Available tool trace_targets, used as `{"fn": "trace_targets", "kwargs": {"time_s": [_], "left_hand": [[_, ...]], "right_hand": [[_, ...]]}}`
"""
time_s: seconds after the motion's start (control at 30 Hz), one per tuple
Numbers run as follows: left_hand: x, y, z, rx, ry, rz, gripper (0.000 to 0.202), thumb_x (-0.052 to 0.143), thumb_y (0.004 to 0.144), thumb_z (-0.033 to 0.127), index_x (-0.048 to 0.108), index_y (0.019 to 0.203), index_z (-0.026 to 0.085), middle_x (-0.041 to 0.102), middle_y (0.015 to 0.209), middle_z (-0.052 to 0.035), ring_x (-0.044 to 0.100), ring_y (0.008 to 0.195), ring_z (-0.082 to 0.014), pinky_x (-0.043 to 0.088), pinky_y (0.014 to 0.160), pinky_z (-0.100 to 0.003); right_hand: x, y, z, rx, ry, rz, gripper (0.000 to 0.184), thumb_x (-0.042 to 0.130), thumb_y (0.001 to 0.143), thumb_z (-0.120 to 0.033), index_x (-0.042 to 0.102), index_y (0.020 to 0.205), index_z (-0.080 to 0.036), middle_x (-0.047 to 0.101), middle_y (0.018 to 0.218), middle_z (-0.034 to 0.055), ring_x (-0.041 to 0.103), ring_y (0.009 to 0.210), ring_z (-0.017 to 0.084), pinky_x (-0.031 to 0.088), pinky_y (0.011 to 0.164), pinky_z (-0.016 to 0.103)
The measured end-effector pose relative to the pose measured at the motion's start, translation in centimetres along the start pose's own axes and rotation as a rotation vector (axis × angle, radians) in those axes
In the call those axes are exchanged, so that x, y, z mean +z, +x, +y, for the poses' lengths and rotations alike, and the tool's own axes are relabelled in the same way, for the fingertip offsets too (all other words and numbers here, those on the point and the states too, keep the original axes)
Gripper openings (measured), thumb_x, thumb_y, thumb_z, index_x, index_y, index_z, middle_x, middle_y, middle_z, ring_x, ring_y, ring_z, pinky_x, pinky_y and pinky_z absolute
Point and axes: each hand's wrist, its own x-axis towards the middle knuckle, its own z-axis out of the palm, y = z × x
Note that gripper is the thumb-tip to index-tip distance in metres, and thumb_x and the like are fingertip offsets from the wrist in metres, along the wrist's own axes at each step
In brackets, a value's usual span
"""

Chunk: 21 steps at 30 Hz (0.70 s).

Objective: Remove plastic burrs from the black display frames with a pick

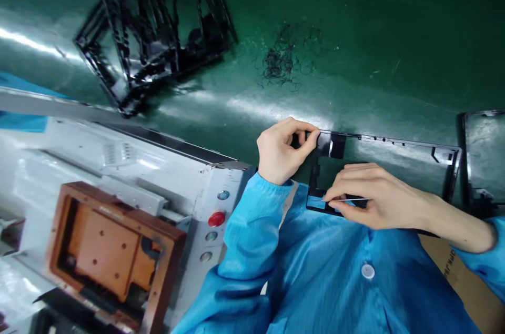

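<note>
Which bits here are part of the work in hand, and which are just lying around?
In hand: black frame, gripped at its corner by left hand; thin tool in right hand.
Lying about: stack of frames, shavings, machine, orange fixture, second frame.

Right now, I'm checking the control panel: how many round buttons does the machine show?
4, in a slanted column on the machine's panel: a bluish button on top, a red button below it, then two grey buttons. The sleeve beside them may hide more.
</note>
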Motion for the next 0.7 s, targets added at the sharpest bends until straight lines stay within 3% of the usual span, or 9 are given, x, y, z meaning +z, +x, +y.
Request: {"fn": "trace_targets", "kwargs": {"time_s": [0.23, 0.37, 0.5, 0.6, 0.7], "left_hand": [[1.1, 0.4, 0.0, -0.050, 0.113, 0.117, 0.004, 0.070, 0.090, 0.018, 0.072, 0.086, 0.020, 0.058, 0.067, 0.0060, 0.052, 0.059, -0.0099, 0.038, 0.058, -0.024], [1.4, 0.4, -0.2, -0.050, 0.141, 0.144, 0.005, 0.069, 0.091, 0.017, 0.071, 0.087, 0.020, 0.058, 0.067, 0.0061, 0.055, 0.061, -0.0101, 0.039, 0.060, -0.024], [1.5, 0.7, -0.5, -0.044, 0.124, 0.120, 0.005, 0.069, 0.095, 0.020, 0.072, 0.091, 0.020, 0.059, 0.068, 0.0056, 0.056, 0.064, -0.0111, 0.041, 0.063, -0.024], [0.5, 0.3, 0.0, -0.016, 0.090, 0.097, 0.008, 0.067, 0.098, 0.023, 0.075, 0.098, 0.021, 0.062, 0.072, 0.0043, 0.055, 0.063, -0.0114, 0.044, 0.064, -0.024], [-1.9, -2.1, 1.5, -0.028, 0.109, 0.111, 0.011, 0.065, 0.101, 0.026, 0.075, 0.103, 0.021, 0.066, 0.080, 0.0018, 0.056, 0.066, -0.0123, 0.048, 0.067, -0.025]], "right_hand": [[-0.7, 0.0, -2.0, 0.034, -0.064, 0.031, 0.016, 0.062, 0.110, -0.018, 0.075, 0.119, -0.017, 0.076, 0.106, 0.0064, 0.071, 0.089, 0.018, 0.053, 0.079, 0.031], [-0.6, -0.1, -2.0, 0.118, -0.055, 0.037, 0.010, 0.065, 0.107, -0.016, 0.074, 0.110, -0.018, 0.073, 0.097, 0.0025, 0.067, 0.076, 0.014, 0.050, 0.067, 0.027], [-0.9, 0.1, -1.3, 0.121, -0.077, 0.147, 0.007, 0.069, 0.103, -0.015, 0.075, 0.103, -0.019, 0.072, 0.093, 0.0021, 0.066, 0.076, 0.015, 0.051, 0.067, 0.027], [-1.5, 0.2, -0.6, 0.103, -0.116, 0.265, 0.006, 0.073, 0.101, -0.017, 0.078, 0.102, -0.021, 0.075, 0.092, 0.0025, 0.068, 0.078, 0.016, 0.053, 0.070, 0.029], [-1.7, 0.1, 0.1, 0.156, -0.128, 0.445, 0.005, 0.079, 0.098, -0.019, 0.079, 0.095, -0.024, 0.075, 0.088, 0.0003, 0.067, 0.076, 0.016, 0.052, 0.068, 0.029]]}}
